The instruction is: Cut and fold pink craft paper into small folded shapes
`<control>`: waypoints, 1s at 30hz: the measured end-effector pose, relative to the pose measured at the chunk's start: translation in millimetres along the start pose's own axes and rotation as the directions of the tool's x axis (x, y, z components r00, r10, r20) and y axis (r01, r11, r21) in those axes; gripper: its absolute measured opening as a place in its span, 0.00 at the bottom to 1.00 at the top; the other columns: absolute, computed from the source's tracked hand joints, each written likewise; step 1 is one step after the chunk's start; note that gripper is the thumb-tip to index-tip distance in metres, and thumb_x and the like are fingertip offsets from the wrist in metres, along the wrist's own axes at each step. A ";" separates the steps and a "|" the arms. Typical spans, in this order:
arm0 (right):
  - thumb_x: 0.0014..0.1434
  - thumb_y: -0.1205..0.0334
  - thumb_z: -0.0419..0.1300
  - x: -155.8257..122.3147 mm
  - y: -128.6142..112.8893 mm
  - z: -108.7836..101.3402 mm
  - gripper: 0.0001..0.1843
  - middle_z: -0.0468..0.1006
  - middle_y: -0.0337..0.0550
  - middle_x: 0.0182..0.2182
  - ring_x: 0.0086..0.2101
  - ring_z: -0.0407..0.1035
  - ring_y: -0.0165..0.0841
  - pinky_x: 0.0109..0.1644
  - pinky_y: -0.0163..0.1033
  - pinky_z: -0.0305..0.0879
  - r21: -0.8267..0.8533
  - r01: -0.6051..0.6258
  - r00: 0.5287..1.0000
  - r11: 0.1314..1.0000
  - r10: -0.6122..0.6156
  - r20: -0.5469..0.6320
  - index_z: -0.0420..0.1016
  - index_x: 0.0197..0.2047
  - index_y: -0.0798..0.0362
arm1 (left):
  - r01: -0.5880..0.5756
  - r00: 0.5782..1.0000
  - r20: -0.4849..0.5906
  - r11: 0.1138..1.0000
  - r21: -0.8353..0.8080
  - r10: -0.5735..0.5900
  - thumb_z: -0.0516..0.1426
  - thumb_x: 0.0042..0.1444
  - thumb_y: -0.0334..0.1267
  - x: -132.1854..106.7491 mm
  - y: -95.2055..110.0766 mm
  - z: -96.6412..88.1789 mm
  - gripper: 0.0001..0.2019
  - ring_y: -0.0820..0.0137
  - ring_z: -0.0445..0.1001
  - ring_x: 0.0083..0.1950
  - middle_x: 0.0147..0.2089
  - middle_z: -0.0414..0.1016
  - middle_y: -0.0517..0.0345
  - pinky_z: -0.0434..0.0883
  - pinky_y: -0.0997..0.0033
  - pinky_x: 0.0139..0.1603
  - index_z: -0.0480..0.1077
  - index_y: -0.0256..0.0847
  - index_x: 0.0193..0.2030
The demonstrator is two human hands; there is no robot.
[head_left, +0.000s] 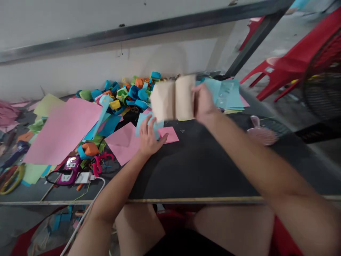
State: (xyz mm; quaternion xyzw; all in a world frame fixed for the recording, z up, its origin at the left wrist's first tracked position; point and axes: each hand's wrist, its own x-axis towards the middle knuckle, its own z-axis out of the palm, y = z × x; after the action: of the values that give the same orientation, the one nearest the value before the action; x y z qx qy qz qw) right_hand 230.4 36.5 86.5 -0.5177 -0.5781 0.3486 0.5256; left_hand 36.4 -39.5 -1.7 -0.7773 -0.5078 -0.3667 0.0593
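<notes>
My right hand grips the right edge of a cream object that looks like a small open book, raised over the back of the dark table and blurred by motion. Its two halves meet at a line down the middle. My left hand lies lower and to the left with its fingers spread. Under its fingers is a light blue paper sheet, and its thumb touches a small pink paper piece. Partly beneath the wrist lies a larger pink sheet.
Several blue, orange and green folded shapes are heaped against the wall. A large pink sheet, a purple toy car and a white cable are at left. Blue sheets, a pink hairbrush and a fan stand right.
</notes>
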 end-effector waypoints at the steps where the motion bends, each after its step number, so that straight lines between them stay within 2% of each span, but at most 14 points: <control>1: 0.62 0.58 0.43 -27.7 8.4 6.4 0.21 0.79 0.48 0.28 0.35 0.73 0.40 0.38 0.43 0.71 0.177 -0.172 0.984 0.969 0.159 0.086 0.73 0.47 0.56 | -0.014 1.000 -0.020 1.000 0.013 0.014 0.58 0.55 0.55 -0.1 -0.9 -1.7 0.34 0.49 0.55 0.71 0.66 0.61 0.29 0.59 0.49 0.66 0.62 0.31 0.61; 3: 0.58 0.51 0.49 -67.1 21.3 17.1 0.19 0.79 0.45 0.26 0.34 0.74 0.43 0.38 0.46 0.73 0.334 -0.449 0.890 0.829 0.380 0.251 0.74 0.44 0.52 | -0.074 0.997 0.039 0.997 0.029 0.073 0.58 0.57 0.50 -0.8 -3.9 -5.5 0.26 0.50 0.52 0.73 0.67 0.60 0.34 0.56 0.47 0.67 0.67 0.38 0.58; 4: 0.56 0.49 0.51 -78.5 25.2 20.1 0.20 0.79 0.45 0.27 0.35 0.74 0.43 0.39 0.47 0.73 0.366 -0.500 0.862 0.785 0.411 0.296 0.74 0.43 0.51 | -0.137 0.985 0.110 0.990 0.013 0.135 0.55 0.60 0.45 -1.1 -5.8 -7.6 0.19 0.52 0.54 0.72 0.66 0.64 0.39 0.57 0.49 0.66 0.69 0.43 0.56; 6: 0.54 0.43 0.52 -88.6 28.2 19.9 0.23 0.79 0.46 0.29 0.36 0.75 0.44 0.40 0.50 0.74 0.422 -0.504 0.858 0.754 0.379 0.347 0.73 0.42 0.51 | -0.237 0.945 0.217 0.969 -0.069 0.246 0.49 0.64 0.36 -0.9 -9.1 -12.3 0.15 0.60 0.64 0.67 0.59 0.72 0.46 0.61 0.55 0.64 0.71 0.47 0.53; 8: 0.52 0.40 0.55 -89.7 27.9 11.9 0.24 0.79 0.48 0.32 0.37 0.76 0.46 0.41 0.53 0.74 0.434 -0.513 0.845 0.741 0.347 0.406 0.72 0.42 0.51 | -0.260 0.940 0.187 0.955 -0.145 0.285 0.45 0.65 0.33 1.5 -10.0 -17.1 0.17 0.64 0.72 0.59 0.51 0.77 0.48 0.65 0.59 0.60 0.73 0.46 0.50; 11: 0.48 0.42 0.62 -91.3 27.1 -4.7 0.23 0.80 0.49 0.33 0.39 0.76 0.47 0.42 0.53 0.75 0.449 -0.575 0.808 0.684 0.388 0.443 0.71 0.41 0.50 | -0.094 0.993 -0.085 0.969 -0.229 0.077 0.45 0.64 0.35 13.6 -4.0 -22.4 0.14 0.63 0.71 0.57 0.50 0.74 0.45 0.67 0.58 0.59 0.72 0.42 0.46; 13: 0.47 0.44 0.63 -95.3 27.0 -11.6 0.23 0.80 0.48 0.35 0.41 0.76 0.46 0.44 0.52 0.76 0.499 -0.597 0.800 0.628 0.422 0.426 0.71 0.42 0.49 | 0.101 0.961 -0.205 0.925 -0.365 -0.186 0.46 0.65 0.37 28.8 3.4 -24.9 0.12 0.63 0.68 0.61 0.57 0.70 0.44 0.68 0.59 0.59 0.69 0.42 0.47; 16: 0.48 0.47 0.63 -100.7 26.3 -12.0 0.21 0.81 0.46 0.39 0.44 0.76 0.44 0.46 0.50 0.76 0.589 -0.574 0.818 0.568 0.419 0.394 0.72 0.43 0.48 | 0.375 0.852 -0.086 0.716 -0.589 -0.517 0.41 0.67 0.38 56.5 11.2 -30.5 0.14 0.68 0.72 0.56 0.55 0.73 0.50 0.71 0.63 0.53 0.64 0.47 0.52; 18: 0.47 0.49 0.64 -100.9 25.5 -9.1 0.20 0.81 0.44 0.40 0.44 0.76 0.43 0.46 0.49 0.76 0.615 -0.559 0.828 0.557 0.421 0.371 0.73 0.43 0.47 | 0.412 0.856 0.063 0.604 -0.683 -0.513 0.43 0.67 0.44 71.6 9.9 -36.5 0.13 0.67 0.75 0.50 0.47 0.76 0.52 0.73 0.64 0.48 0.64 0.48 0.52; 20: 0.45 0.50 0.66 -97.9 24.6 -8.4 0.20 0.81 0.45 0.38 0.41 0.76 0.42 0.44 0.48 0.76 0.574 -0.555 0.829 0.602 0.456 0.323 0.74 0.41 0.48 | 0.392 0.867 0.077 0.578 -0.715 -0.492 0.42 0.67 0.47 79.5 4.8 -43.2 0.15 0.67 0.76 0.43 0.41 0.76 0.53 0.74 0.66 0.42 0.65 0.47 0.50; 23: 0.39 0.51 0.70 -90.4 20.5 -15.3 0.21 0.80 0.46 0.35 0.39 0.75 0.43 0.43 0.48 0.75 0.382 -0.412 0.909 0.828 0.404 0.104 0.74 0.36 0.51 | 0.341 0.934 0.153 0.677 -0.653 -0.323 0.42 0.66 0.46 78.3 1.4 -51.3 0.16 0.65 0.76 0.43 0.42 0.75 0.51 0.74 0.65 0.41 0.63 0.47 0.55; 26: 0.39 0.48 0.70 -84.8 8.9 -24.9 0.23 0.79 0.45 0.36 0.40 0.74 0.45 0.44 0.50 0.73 0.087 -0.122 0.992 0.989 0.123 -0.010 0.74 0.37 0.51 | 0.188 0.955 0.287 0.905 -0.381 -0.077 0.52 0.59 0.37 71.4 16.4 -57.4 0.21 0.59 0.74 0.52 0.54 0.71 0.42 0.73 0.60 0.47 0.60 0.40 0.60; 28: 0.40 0.48 0.70 -82.0 -1.8 -27.4 0.22 0.78 0.45 0.34 0.39 0.74 0.46 0.43 0.51 0.72 -0.143 -0.004 0.999 0.990 -0.003 -0.049 0.74 0.36 0.51 | 0.081 0.867 0.498 0.988 -0.135 -0.003 0.53 0.54 0.30 69.5 35.9 -64.5 0.19 0.55 0.75 0.50 0.52 0.72 0.40 0.72 0.57 0.48 0.66 0.36 0.54; 30: 0.41 0.49 0.70 -76.7 -10.8 -28.8 0.22 0.78 0.47 0.35 0.40 0.73 0.48 0.44 0.52 0.71 -0.311 0.055 0.994 0.949 -0.080 -0.068 0.74 0.37 0.52 | -0.040 0.754 0.656 0.999 -0.010 0.037 0.51 0.54 0.27 68.9 57.6 -77.5 0.11 0.57 0.76 0.45 0.41 0.76 0.45 0.72 0.59 0.47 0.71 0.36 0.42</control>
State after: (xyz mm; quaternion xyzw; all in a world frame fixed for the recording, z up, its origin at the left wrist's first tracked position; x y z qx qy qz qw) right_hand 249.0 -44.0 83.7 -0.5868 -0.6214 0.2146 0.4727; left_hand 59.7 -51.6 114.0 -0.8666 -0.4812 -0.0687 -0.1128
